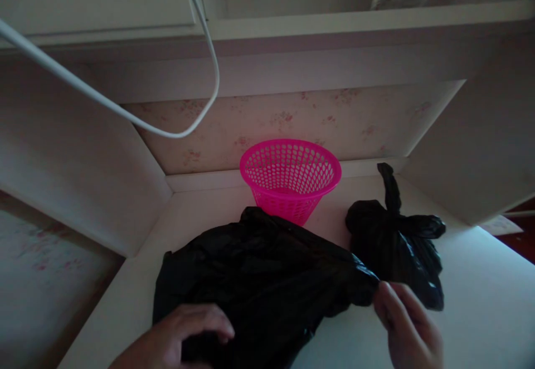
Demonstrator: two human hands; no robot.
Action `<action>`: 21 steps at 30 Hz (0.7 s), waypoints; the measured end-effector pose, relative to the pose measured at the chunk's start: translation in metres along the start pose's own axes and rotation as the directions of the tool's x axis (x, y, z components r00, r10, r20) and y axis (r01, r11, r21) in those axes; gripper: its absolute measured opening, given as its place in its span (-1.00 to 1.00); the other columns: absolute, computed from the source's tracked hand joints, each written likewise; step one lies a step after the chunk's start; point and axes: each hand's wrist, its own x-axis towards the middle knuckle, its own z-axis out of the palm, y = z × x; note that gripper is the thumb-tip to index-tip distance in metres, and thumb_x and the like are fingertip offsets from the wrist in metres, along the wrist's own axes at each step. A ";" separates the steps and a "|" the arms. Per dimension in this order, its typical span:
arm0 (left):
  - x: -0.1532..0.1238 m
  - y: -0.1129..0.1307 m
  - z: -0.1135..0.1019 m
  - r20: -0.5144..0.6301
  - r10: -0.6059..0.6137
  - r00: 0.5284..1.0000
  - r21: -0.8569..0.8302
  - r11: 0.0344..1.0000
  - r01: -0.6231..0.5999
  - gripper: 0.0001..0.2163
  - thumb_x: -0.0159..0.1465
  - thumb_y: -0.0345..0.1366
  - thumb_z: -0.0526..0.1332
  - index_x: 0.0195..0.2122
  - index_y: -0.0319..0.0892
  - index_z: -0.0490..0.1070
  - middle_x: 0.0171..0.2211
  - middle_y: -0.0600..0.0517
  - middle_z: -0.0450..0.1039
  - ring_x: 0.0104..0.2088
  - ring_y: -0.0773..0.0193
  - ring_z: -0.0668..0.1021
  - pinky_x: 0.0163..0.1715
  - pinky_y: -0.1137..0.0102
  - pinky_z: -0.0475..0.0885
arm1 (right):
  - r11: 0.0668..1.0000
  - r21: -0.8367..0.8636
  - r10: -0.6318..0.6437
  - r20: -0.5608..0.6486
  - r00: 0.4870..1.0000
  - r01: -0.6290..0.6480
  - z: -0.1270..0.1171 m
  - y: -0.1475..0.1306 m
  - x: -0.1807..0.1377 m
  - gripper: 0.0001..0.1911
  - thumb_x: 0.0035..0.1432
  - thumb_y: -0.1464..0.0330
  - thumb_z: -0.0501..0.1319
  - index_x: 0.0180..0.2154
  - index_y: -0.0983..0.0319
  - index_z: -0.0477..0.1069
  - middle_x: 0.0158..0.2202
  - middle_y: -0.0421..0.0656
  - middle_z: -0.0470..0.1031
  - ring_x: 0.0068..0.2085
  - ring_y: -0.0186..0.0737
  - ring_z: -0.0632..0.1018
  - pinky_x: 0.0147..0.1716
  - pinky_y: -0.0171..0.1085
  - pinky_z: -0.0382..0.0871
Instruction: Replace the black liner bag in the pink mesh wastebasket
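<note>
A loose black plastic bag (259, 268) is spread out in front of me, its far edge overlapping the foot of a pink mesh basket (288, 195). At the bag's right corner, my right hand (407, 324) pinches the plastic between thumb and fingers. My left hand (179, 333) is over the bag's near left part, fingers curved and apart from the thumb, with nothing seen gripped. The basket stands upright against the back. To its right sits a second black plastic bag (393, 246), full and knotted at the top.
All of this rests on a white surface (480, 302) between white side panels (468, 151). Floral wallpaper (288, 118) covers the back. Overhead runs a white shelf edge (334, 20), and a white cable (137, 124) loops down at the upper left.
</note>
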 end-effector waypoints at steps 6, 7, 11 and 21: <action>0.074 0.006 -0.032 -0.419 0.087 0.904 0.091 0.994 -0.054 -0.68 0.45 0.01 0.15 -0.12 -0.06 0.61 -0.05 -0.02 0.64 0.01 0.09 0.64 0.12 0.27 0.50 | 0.877 -0.410 0.442 0.478 0.759 -0.252 0.014 0.010 -0.017 -0.13 0.15 -0.43 -0.03 -0.61 0.21 0.37 -0.66 -0.09 0.44 -0.61 -0.25 0.41 -0.51 -0.24 0.26; 0.090 0.002 -0.036 -0.449 0.091 0.889 0.118 0.992 -0.042 -0.66 0.44 0.02 0.15 -0.08 -0.09 0.59 0.01 -0.06 0.63 0.07 0.06 0.62 0.19 0.22 0.46 | 0.866 -0.413 0.472 0.488 0.734 -0.282 0.018 0.013 -0.017 -0.11 0.14 -0.44 -0.05 -0.55 0.23 0.43 -0.62 -0.07 0.50 -0.61 -0.22 0.45 -0.51 -0.24 0.29; 0.140 -0.025 -0.049 -0.492 0.037 0.870 0.136 0.990 0.035 -0.39 0.32 0.13 0.23 0.17 -0.29 0.48 0.29 -0.31 0.45 0.34 -0.18 0.45 0.42 -0.01 0.18 | 0.868 -0.423 0.467 0.523 0.713 -0.259 0.035 0.027 -0.019 -0.12 0.20 -0.40 -0.04 -0.36 0.27 0.53 -0.39 0.01 0.65 -0.54 -0.21 0.56 -0.50 -0.25 0.35; 0.092 -0.049 -0.018 0.034 -0.224 0.974 -0.361 0.906 0.221 -0.18 0.33 0.38 0.10 0.33 -0.22 0.40 0.28 -0.20 0.50 0.24 -0.03 0.58 0.26 0.12 0.45 | 0.941 -0.283 0.338 0.730 0.594 -0.187 0.095 0.020 -0.052 -0.28 0.19 -0.30 0.12 -0.13 0.21 0.52 -0.38 -0.14 0.52 -0.40 -0.19 0.53 -0.39 -0.25 0.46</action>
